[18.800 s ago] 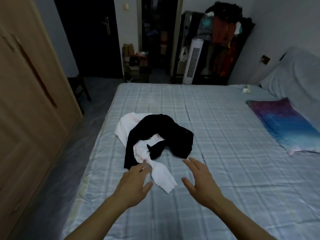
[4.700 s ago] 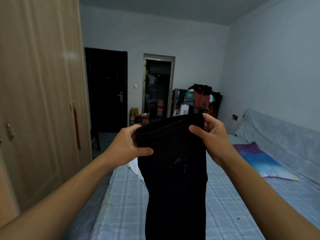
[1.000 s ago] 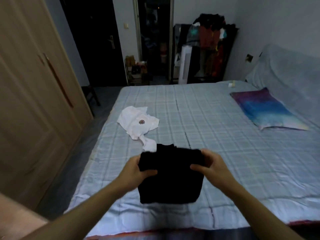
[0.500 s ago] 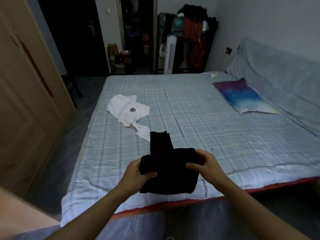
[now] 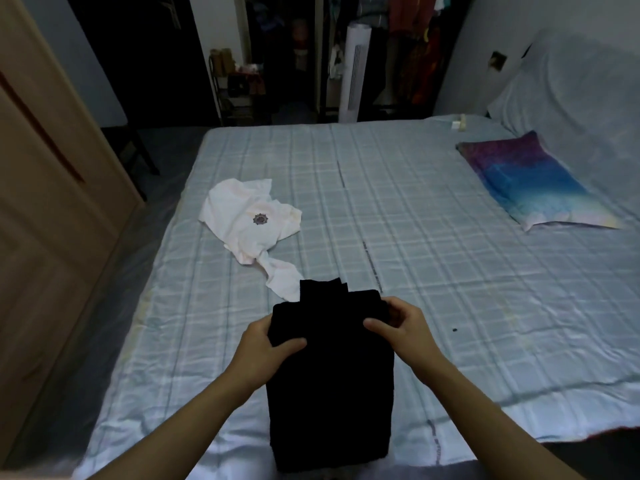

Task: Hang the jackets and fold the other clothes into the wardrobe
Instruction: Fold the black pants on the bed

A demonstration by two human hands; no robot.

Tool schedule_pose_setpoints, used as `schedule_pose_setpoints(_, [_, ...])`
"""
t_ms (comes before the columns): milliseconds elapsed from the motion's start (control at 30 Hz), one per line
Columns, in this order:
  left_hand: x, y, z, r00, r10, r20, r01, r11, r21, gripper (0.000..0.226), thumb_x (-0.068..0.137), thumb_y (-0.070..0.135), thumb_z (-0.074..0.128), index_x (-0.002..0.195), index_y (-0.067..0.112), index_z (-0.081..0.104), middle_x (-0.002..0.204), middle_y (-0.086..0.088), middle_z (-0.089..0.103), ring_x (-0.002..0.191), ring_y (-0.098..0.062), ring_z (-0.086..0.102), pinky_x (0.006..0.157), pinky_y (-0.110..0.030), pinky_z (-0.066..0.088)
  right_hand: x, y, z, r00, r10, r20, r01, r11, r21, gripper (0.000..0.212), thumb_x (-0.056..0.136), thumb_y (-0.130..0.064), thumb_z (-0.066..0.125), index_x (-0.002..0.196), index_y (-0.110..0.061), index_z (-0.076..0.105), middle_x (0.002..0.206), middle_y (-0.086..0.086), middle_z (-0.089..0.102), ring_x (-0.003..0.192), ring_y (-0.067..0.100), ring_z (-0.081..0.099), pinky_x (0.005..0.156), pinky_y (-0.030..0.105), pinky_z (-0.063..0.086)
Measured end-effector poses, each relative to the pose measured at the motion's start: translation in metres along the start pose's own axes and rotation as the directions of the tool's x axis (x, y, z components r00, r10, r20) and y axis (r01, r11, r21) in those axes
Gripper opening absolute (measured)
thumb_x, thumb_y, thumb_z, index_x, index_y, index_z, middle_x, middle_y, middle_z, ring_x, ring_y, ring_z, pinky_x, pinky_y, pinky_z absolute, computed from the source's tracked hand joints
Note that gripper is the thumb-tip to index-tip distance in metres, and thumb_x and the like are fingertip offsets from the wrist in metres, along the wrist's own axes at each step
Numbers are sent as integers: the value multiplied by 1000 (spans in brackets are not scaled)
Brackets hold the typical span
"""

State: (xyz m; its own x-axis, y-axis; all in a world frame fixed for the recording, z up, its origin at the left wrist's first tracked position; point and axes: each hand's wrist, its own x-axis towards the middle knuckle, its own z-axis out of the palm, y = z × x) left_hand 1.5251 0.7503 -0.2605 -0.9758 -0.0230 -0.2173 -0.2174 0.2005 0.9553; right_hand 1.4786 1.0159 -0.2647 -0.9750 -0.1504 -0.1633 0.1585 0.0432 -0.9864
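A wooden wardrobe [image 5: 52, 202] with its doors closed is seen along the left edge of the view. To its right, a dark floor strip is followed by the bed [image 5: 450, 271], which is covered with a pale checked sheet.

On the left part of the bed, a crumpled white T-shirt [image 5: 249, 220] with a small dark emblem is laid. One twisted end of it is trailed toward the near side and is met by the far end of the black garment [image 5: 332, 375].

The left hand [image 5: 266, 348] is closed on the upper left corner of the black garment: the thumb is laid across the top face and the fingers are hidden under the fabric.

The black garment is folded into a tall rectangle and is positioned at the near edge of the bed, between the two hands. A narrower folded layer is seen projecting past its far edge. Whether its near end is resting on the sheet or hanging past the mattress cannot be told.

The right hand [image 5: 401, 330] is closed on the upper right corner: the thumb is laid on top and the fingers are curled over the far edge.

Beyond the bed, a white tower fan [image 5: 355, 81] is stood beside a loaded clothes rack [image 5: 415, 46]. On the right part of the bed, a purple-and-blue pillow [image 5: 533, 188] is placed.
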Motion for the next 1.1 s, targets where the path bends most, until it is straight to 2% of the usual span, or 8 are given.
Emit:
schedule_pose_setpoints(167, [97,-17,11,994,-112,3,112,994,8,34,80,13,80,111,24,69,100,6,76,92,-12,73,86,-37,58,89,27,-13,991,129,-28,-129,992,7,26,82,-4,76,106,-15,70,101,5,75,95,24,72,75,26,57])
schedule_pose_setpoints(367, [209,-77,17,981,-193,15,193,981,15,33,80,18,82,107,29,68,97,14,76,91,-7,72,78,-23,58,189,84,-10,961,259,-94,-262,965,-27,25,84,-4,74,108,-9,67,101,12,74,92,26,72,82,40,58])
schedule_pose_setpoints(533, [311,-161,31,980,-179,-90,190,972,135,40,84,23,78,119,15,62,110,2,71,102,-16,68,93,-36,54,280,164,-3,947,257,-193,-297,930,-216,37,88,-10,72,122,-8,60,120,14,66,109,26,65,94,41,54])
schedule_pose_setpoints(633, [341,-212,49,963,-29,-269,152,880,450,58,92,32,65,141,7,44,137,-11,55,126,-29,50,105,-42,41,303,218,1,956,137,-260,-267,777,-570,63,92,-24,67,145,-7,39,149,12,41,139,26,36,116,39,29])
schedule_pose_setpoints(733, [337,-256,72,972,217,-85,-92,693,715,61,100,40,47,151,10,32,159,-13,30,144,-31,30,117,-47,28,294,263,23,987,-31,-155,-96,661,-745,69,97,-39,56,153,-12,27,161,12,19,149,26,13,120,38,13])
schedule_pose_setpoints(800, [336,-280,81,965,259,40,-179,539,823,65,100,46,38,155,15,25,165,-9,12,152,-27,13,120,-48,20,288,288,34,992,-122,-19,46,513,-857,67,99,-49,45,154,-16,25,164,9,9,152,25,3,121,40,9])
schedule_pose_setpoints(933, [343,-310,83,964,244,101,-202,434,878,70,99,51,33,158,18,14,167,-4,2,153,-23,-1,121,-55,12,286,328,36,994,-79,81,103,327,-939,70,99,-59,33,157,-27,10,165,5,-6,151,24,-13,122,49,8])
schedule_pose_setpoints(1100, [353,-327,84,954,272,129,-233,397,888,72,98,51,33,158,16,15,166,-6,5,153,-26,2,120,-56,13,295,354,36,986,-151,76,116,275,-954,72,98,-60,31,157,-26,8,165,7,-3,152,29,-4,121,51,9])
